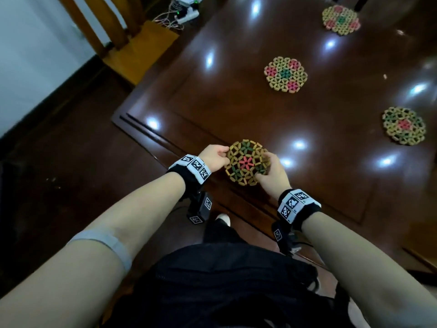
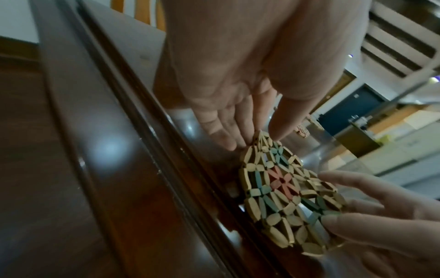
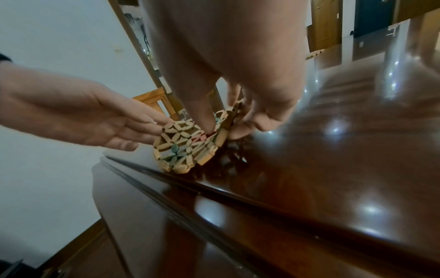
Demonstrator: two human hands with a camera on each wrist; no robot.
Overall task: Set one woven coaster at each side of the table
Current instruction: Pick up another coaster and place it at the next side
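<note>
A round woven coaster with a red centre and green petals is at the near edge of the dark wooden table. It is tilted, its lower rim resting on the tabletop. My left hand pinches the coaster's left rim between thumb and straight fingers. My right hand grips the right side, thumb on top of the coaster and fingers curled under its raised edge. Both hands show on the coaster in the left wrist view.
Three more woven coasters lie flat on the table: one in the middle, one at the far side, one at the right. A wooden chair stands past the table's left end, with a power strip and cables behind.
</note>
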